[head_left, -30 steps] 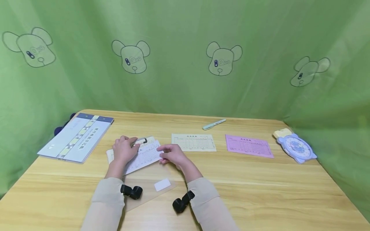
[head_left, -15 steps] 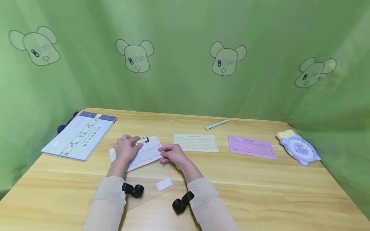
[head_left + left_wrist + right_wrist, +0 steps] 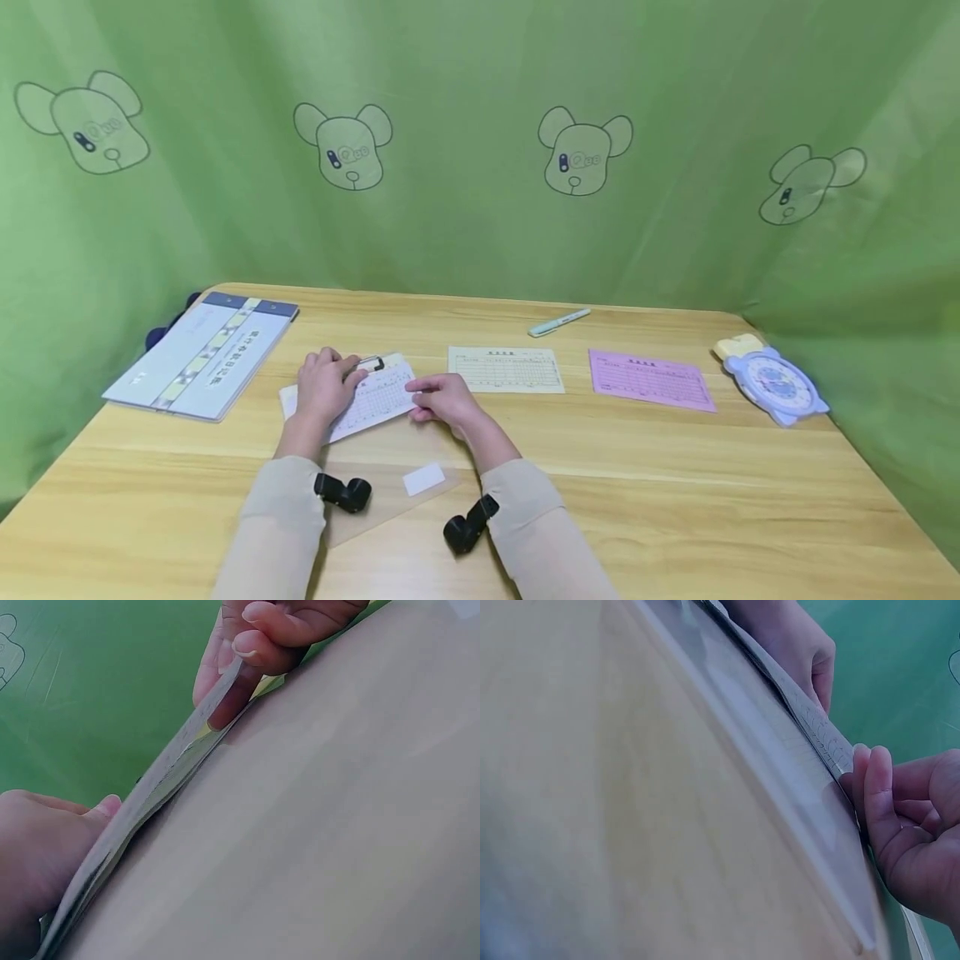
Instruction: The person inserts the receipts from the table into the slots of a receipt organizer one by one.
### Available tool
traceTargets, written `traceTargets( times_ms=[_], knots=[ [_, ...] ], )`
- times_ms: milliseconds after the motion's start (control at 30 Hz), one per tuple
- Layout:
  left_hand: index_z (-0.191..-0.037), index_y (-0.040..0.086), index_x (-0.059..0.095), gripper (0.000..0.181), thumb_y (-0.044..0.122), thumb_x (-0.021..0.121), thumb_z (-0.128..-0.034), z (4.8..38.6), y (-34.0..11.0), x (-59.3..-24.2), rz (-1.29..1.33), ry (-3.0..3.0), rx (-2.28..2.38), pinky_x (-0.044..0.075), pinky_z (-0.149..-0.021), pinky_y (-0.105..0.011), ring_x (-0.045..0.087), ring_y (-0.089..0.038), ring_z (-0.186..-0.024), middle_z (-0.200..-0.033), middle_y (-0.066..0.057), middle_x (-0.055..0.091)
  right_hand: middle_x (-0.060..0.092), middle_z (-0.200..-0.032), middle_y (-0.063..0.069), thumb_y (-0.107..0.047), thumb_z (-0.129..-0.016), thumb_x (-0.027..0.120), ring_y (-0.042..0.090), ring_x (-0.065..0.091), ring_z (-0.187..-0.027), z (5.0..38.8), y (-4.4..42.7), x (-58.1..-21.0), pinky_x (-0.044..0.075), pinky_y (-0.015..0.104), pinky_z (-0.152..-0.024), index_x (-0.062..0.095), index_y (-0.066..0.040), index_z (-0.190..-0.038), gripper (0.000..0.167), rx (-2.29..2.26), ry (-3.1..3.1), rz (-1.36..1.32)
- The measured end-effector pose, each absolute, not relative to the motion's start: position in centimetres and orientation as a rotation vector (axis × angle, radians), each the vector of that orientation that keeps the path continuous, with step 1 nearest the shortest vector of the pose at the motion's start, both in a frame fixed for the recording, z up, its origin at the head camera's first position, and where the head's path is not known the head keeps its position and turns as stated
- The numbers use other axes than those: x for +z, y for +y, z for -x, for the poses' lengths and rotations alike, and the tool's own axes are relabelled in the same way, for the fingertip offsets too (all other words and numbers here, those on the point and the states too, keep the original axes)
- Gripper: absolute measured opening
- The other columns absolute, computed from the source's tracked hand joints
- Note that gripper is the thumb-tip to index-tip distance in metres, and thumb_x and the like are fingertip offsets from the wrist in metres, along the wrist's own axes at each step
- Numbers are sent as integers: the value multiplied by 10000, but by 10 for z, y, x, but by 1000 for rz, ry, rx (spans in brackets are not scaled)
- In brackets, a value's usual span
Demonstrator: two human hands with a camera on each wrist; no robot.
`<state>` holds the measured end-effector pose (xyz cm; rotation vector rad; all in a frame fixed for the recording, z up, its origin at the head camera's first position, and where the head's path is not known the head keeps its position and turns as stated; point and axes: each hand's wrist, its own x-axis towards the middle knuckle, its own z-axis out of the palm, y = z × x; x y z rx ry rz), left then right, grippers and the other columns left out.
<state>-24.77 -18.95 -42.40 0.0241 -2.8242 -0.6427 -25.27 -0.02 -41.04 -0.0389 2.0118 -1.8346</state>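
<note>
A clear clipboard point(image 3: 375, 462) with a white label lies on the wooden table, its metal clip point(image 3: 377, 363) at the far end. Printed form sheets point(image 3: 381, 397) lie over its upper part, under and beside the clip. My left hand point(image 3: 322, 392) holds the clip between thumb and bent index finger, the thumb near the sheets; its other fingers are partly hidden. At the sheets' right edge, my right hand point(image 3: 447, 402) pinches the paper between thumb and fingers. In the right wrist view the sheets point(image 3: 821, 739) stand slightly raised above the clear board point(image 3: 780, 787).
A pale green form point(image 3: 506, 370) and a pink form point(image 3: 651, 380) lie to the right. Behind them is a light green pen point(image 3: 558, 322). A blue bear-shaped dial point(image 3: 778, 386) sits at the far right; a blue-white folder point(image 3: 202, 357) lies at left.
The front edge of the top sheet has drawn back slightly, away from the person, and lines up more closely with the sheets beneath. Both hands keep nearly the same hold; the head view shifts slightly.
</note>
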Motion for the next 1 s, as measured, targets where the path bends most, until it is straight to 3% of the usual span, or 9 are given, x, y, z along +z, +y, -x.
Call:
traceTargets(
  times_ms=[500, 1000],
  knots=[
    [-1153, 61, 553, 375, 299, 499, -869, 247, -189, -425, -4, -2825, -605, 287, -739, -387, 357, -264, -837, -933, -129, 440, 569, -783, 154, 97, -779, 523, 125, 540, -513, 257, -6, -408, 472, 217, -530, 600, 61, -987, 225, -1820, 2038, 21],
    [-1145, 67, 562, 367, 301, 498, -870, 249, -189, -425, -15, -2829, -574, 288, -719, -377, 357, -262, -821, -920, -126, 440, 582, -844, 148, 114, -763, 526, 123, 541, -488, 268, -14, -407, 474, 226, -526, 612, 44, -976, 240, -1799, 2045, -3]
  ],
)
